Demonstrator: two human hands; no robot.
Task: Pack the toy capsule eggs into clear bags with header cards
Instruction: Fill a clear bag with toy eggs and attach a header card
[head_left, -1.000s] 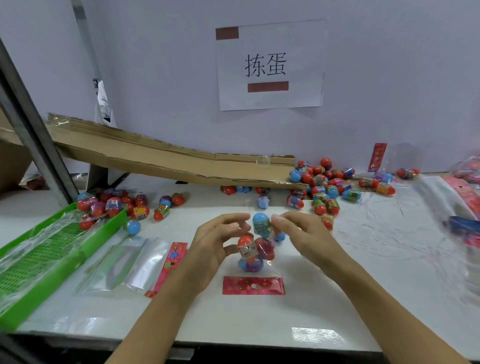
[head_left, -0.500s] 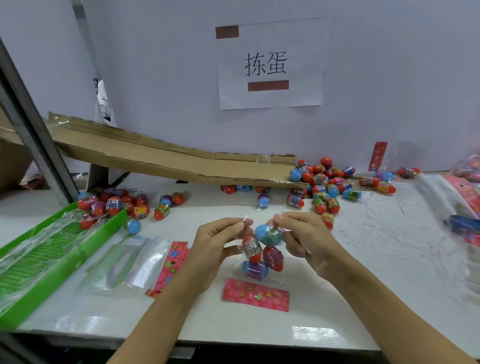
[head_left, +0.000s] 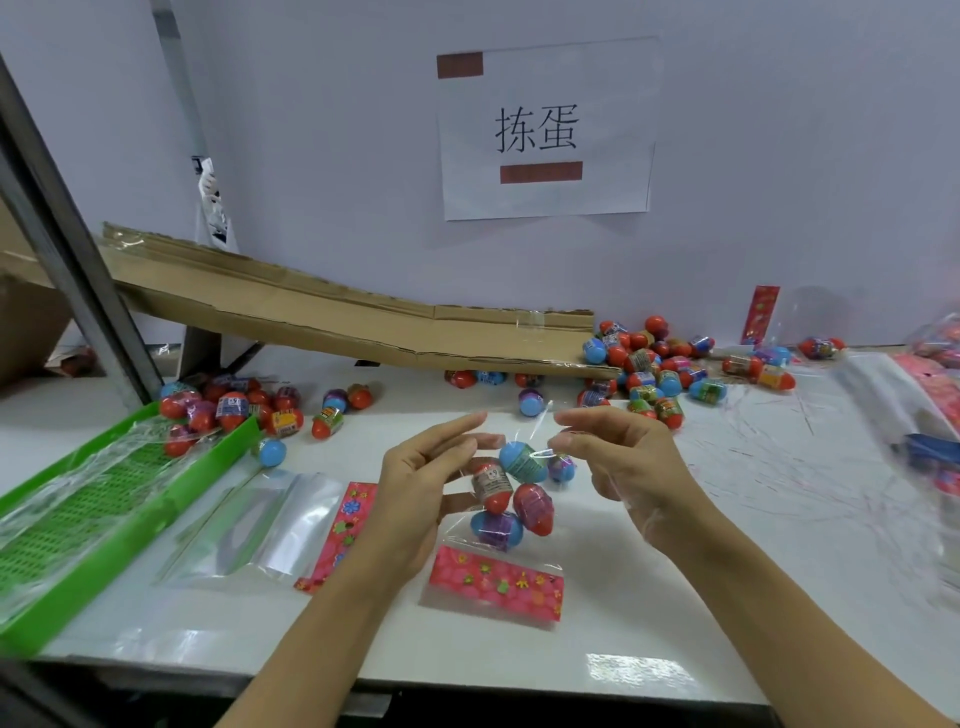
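A white paper sign (head_left: 545, 130) taped to the wall reads "拣蛋" in large black characters, between two brown strips with no writing. A red-capped egg (head_left: 232, 408) in the left pile on the desk (head_left: 675, 597) has a label with a mark like "6". Labels on the other eggs are too small to read.

Our bench, laid out
Tray (head_left: 104, 525) at our left; empty bags (head_left: 249, 525) beside it; loose eggs (head_left: 649, 364) far right, under the cardboard ramp (head_left: 337, 317).
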